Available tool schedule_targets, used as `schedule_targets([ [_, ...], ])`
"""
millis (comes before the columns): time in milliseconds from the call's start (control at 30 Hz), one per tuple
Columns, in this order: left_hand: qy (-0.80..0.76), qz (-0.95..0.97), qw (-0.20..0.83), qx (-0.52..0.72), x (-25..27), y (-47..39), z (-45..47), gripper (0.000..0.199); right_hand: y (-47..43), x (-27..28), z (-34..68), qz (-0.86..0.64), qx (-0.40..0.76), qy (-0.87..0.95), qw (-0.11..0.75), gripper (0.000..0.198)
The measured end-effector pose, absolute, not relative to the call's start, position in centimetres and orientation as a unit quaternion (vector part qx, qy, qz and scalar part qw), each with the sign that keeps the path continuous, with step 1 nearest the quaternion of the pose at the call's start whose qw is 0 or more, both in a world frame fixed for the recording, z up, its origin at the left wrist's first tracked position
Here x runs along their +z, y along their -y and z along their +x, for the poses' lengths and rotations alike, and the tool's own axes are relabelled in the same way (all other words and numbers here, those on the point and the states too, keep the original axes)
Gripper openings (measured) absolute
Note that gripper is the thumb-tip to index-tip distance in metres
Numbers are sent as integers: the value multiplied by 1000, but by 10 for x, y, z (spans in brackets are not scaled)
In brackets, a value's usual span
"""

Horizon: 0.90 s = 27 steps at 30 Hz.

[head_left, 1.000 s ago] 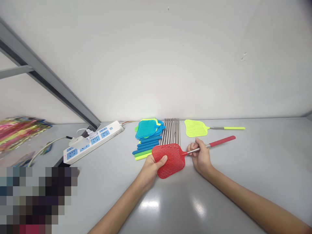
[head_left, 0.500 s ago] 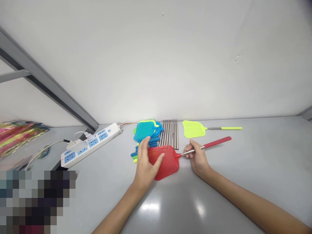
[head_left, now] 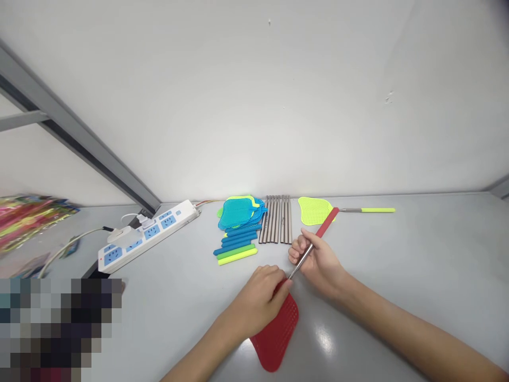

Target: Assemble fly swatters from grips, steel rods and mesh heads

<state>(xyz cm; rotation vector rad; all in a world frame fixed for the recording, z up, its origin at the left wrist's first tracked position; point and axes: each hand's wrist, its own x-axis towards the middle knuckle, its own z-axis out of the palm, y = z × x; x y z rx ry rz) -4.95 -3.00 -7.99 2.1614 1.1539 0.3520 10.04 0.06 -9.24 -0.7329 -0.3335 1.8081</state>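
Note:
A red fly swatter [head_left: 278, 334] with a metal rod and a red handle slants across the front of the table, its head toward me. My left hand [head_left: 264, 300] is closed on the neck where the perforated head meets the rod. The fingers of my right hand [head_left: 314, 260] wrap round the rod just below the red grip. Behind them lie several metal rods [head_left: 275, 220] side by side. Left of these are stacked blue and yellow-green swatter heads [head_left: 237, 212] and several blue and green handle grips [head_left: 238, 244].
A yellow-green fly swatter [head_left: 316, 211] lies at the back right, close to the wall. On the left sits a white power strip [head_left: 151, 236] with plugs and cables. Colourful plastic packages [head_left: 32, 217] lie at the far left, beyond a grey metal frame [head_left: 87, 138].
The red swatter has turned, its head now pointing toward me and its handle away. My left hand has moved from the head to the neck and closed.

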Motion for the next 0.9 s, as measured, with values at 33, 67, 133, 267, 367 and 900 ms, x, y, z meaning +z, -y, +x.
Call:
schedule_targets([
  [33, -439, 819, 344, 133, -81, 32, -48, 29, -2, -90, 102, -292, 793, 101, 525, 38],
  [67, -442, 811, 361, 129, -83, 34, -46, 30, -2, -89, 103, -280, 814, 67, 504, 40],
  [133, -456, 789, 396, 114, -87, 38, -43, 33, -1, -90, 104, -267, 836, 22, 479, 45],
  [267, -489, 737, 456, 104, -91, 43, -38, 35, 4, -94, 101, -273, 812, -19, 516, 46],
  [367, -498, 706, 493, 106, -91, 45, -37, 36, 8, -97, 98, -290, 788, -27, 542, 44],
  [900, -449, 649, 592, 161, -88, 45, -37, 34, 25, -94, 82, -346, 755, -36, 556, 48],
])
